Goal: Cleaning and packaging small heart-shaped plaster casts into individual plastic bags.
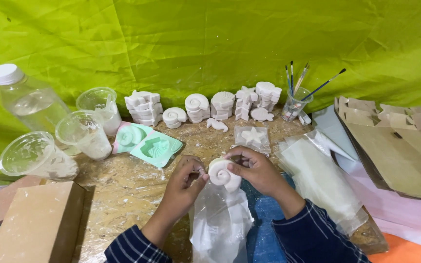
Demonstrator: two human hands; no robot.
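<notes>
Two hands meet at the lower centre of the frame around a white plaster spiral shell. The right hand grasps the shell from the right with thumb and fingers wrapped round its edge, and the left hand pinches its left side with the fingertips, so both are closed on it. Just below the shell hangs a clear plastic bag, its top touching the left hand. Both sleeves are dark blue with thin white stripes. On the chipboard table, at upper centre, stand stacks of white plaster casts shaped as shells and starfish. Near them, left of centre, lie two mint-green silicone moulds. At upper left sit three clear plastic cups with white residue and a clear bottle with a white cap. A small bagged starfish lies just above the right hand. At upper right a glass of paintbrushes stands before the green cloth backdrop, with brown paper bags further right. A cardboard box fills the lower left corner.
</notes>
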